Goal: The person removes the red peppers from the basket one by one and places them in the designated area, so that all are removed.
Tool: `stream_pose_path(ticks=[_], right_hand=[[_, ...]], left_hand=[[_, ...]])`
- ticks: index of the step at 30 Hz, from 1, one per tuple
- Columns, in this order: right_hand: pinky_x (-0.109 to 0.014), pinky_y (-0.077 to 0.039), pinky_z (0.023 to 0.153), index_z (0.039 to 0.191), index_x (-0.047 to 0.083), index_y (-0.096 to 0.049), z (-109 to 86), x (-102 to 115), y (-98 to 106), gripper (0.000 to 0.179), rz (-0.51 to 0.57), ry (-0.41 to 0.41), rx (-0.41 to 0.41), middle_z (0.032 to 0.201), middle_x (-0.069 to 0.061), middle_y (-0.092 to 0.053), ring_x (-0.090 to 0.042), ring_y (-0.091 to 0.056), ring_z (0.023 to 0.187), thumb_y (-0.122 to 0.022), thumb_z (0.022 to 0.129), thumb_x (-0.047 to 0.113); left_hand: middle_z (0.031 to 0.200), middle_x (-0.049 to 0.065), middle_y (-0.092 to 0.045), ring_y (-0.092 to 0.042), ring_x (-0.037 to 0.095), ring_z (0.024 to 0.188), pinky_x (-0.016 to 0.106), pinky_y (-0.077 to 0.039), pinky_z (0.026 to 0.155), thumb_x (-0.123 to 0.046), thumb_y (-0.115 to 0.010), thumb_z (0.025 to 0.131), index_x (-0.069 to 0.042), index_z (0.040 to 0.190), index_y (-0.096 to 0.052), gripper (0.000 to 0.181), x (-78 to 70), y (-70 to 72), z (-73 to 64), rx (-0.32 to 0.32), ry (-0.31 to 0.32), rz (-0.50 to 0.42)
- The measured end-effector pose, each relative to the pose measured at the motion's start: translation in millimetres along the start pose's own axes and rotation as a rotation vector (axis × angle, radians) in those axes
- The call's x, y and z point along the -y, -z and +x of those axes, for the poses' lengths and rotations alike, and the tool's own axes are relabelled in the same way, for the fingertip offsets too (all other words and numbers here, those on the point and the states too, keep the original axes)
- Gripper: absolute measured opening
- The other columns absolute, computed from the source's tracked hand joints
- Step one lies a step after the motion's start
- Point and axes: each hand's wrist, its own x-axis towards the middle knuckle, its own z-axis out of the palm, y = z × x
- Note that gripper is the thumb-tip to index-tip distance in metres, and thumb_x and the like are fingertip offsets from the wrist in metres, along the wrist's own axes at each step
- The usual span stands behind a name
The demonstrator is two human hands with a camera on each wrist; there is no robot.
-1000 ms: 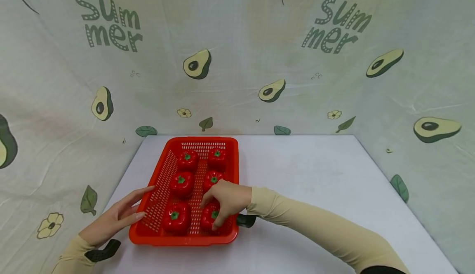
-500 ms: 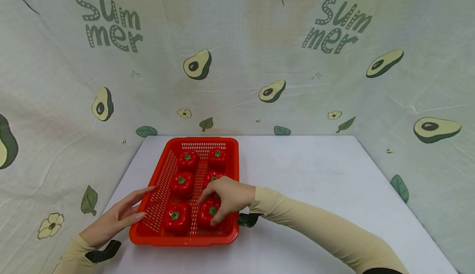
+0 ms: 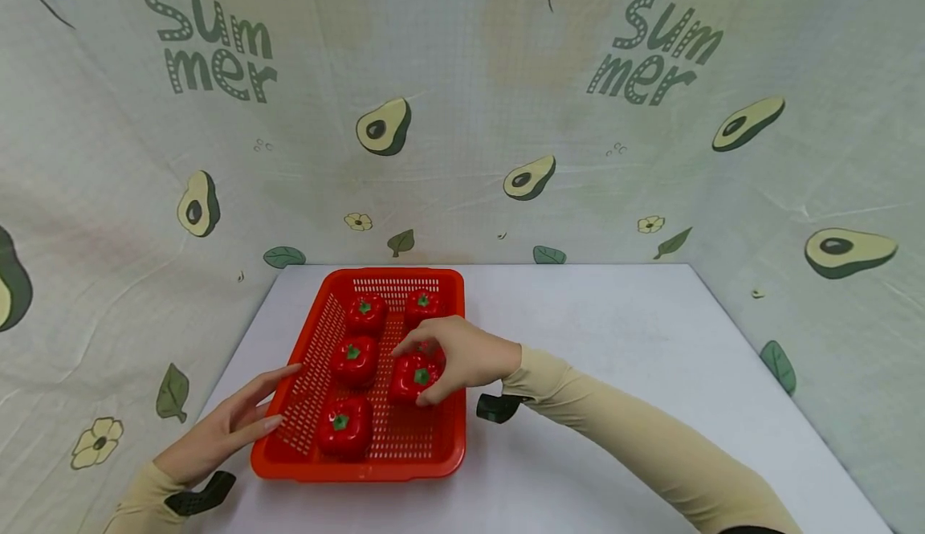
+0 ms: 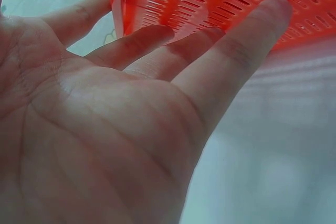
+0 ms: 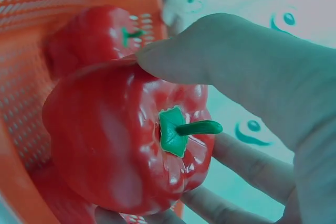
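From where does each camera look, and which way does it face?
Head: worn on the head, looks forward and down at the red basket; left hand, right hand and both sleeves show.
Left wrist: on that wrist, looks along the left hand, which shows large, towards the red basket.
Right wrist: on that wrist, looks at the held red pepper; part of the right hand shows.
Shared: the head and right wrist views both show the held red pepper.

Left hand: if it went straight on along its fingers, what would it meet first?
The outer left side of the red perforated plastic basket; the left hand's fingertips appear to touch it, though exact contact depth is unclear.
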Motion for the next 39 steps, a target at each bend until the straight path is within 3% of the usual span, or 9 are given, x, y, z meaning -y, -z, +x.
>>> stream_pose_path(ticks=[3,10,16,21,30,39], right_hand=[[-0.026,-0.061,0.089,0.139,0.011,-0.074,-3.7,3.0,13.6,0.059,0.02,0.009,-0.04,0.134,0.002,-0.069,-0.015,-0.058,0.123,-0.093,0.083,0.017],[-0.033,-0.063,0.073,0.141,0.011,-0.073,-14.3,4.2,54.1,0.059,0.032,-0.002,-0.141,0.136,-0.001,-0.067,-0.028,-0.06,0.109,-0.093,0.086,0.016],[-0.04,-0.067,0.076,0.143,0.009,-0.071,-23.2,1.7,88.1,0.062,0.087,-0.086,-0.231,0.133,-0.006,-0.067,-0.031,-0.068,0.107,-0.093,0.085,0.014],[-0.042,-0.067,0.078,0.143,0.008,-0.072,-27.7,-8.8,108.4,0.062,0.093,-0.136,-0.296,0.133,-0.007,-0.069,-0.034,-0.064,0.114,-0.093,0.085,0.012],[-0.042,-0.063,0.078,0.142,0.01,-0.073,-29.6,-45.4,124.9,0.061,0.031,-0.232,-0.373,0.137,-0.011,-0.069,-0.038,-0.06,0.117,-0.093,0.084,0.016],[-0.04,-0.064,0.081,0.143,0.004,-0.07,-26.3,-81.7,121.6,0.06,0.042,-0.329,-0.396,0.138,-0.018,-0.066,-0.038,-0.064,0.11,-0.089,0.087,0.01]], left_hand=[[0.179,0.023,-0.009,-0.053,-0.001,0.14,0.039,-0.058,0.107,-0.01,-0.054,0.115,-0.02,0.176,-0.017,0.072,0.2,-0.4,-0.3,0.0,0.005,-0.003],[0.179,0.023,-0.01,-0.052,-0.01,0.135,0.038,-0.058,0.106,-0.009,-0.054,0.115,-0.018,0.176,-0.017,0.072,0.5,-0.1,0.4,-0.008,-0.014,0.006],[0.178,0.024,-0.011,-0.054,-0.007,0.136,0.038,-0.058,0.106,-0.009,-0.055,0.115,-0.018,0.176,-0.018,0.072,0.2,0.5,-0.1,-0.011,-0.012,0.01],[0.178,0.024,-0.011,-0.054,-0.008,0.135,0.038,-0.058,0.106,-0.009,-0.055,0.115,-0.018,0.176,-0.017,0.073,0.3,0.2,0.3,-0.008,-0.004,0.001],[0.179,0.024,-0.009,-0.053,-0.011,0.134,0.038,-0.058,0.106,-0.01,-0.055,0.114,-0.016,0.176,-0.016,0.073,0.4,0.7,0.6,-0.011,-0.004,-0.006],[0.178,0.023,-0.011,-0.051,-0.012,0.134,0.037,-0.057,0.107,-0.008,-0.054,0.115,-0.017,0.176,-0.017,0.072,1.7,-0.3,0.4,-0.007,-0.023,-0.003]])
